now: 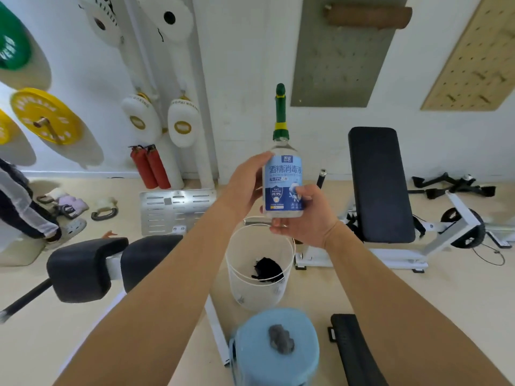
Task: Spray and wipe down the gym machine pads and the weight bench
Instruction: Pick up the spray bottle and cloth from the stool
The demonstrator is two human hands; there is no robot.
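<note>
Nearest, below the wrists, lies a blue towel roll (274, 344). Under the hands, a clear bucket (248, 293) holds a black cloth (267, 270). The right hand (303, 221) grips the base of the spray bottle (284, 188) and the left hand (245, 185) curls round its side. The label reads "酒精消毒液", "70-75%", "99.9%". The bottle stands upright, green nozzle (280, 112) up. Black roller pads (86, 268) sit left of the left hand. The weight bench (380, 185) is beyond the right hand, with bare floor (434, 296) before it.

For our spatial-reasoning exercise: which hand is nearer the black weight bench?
Right. The right hand holds the bottle on the side facing the weight bench; the left hand holds its far side.
</note>
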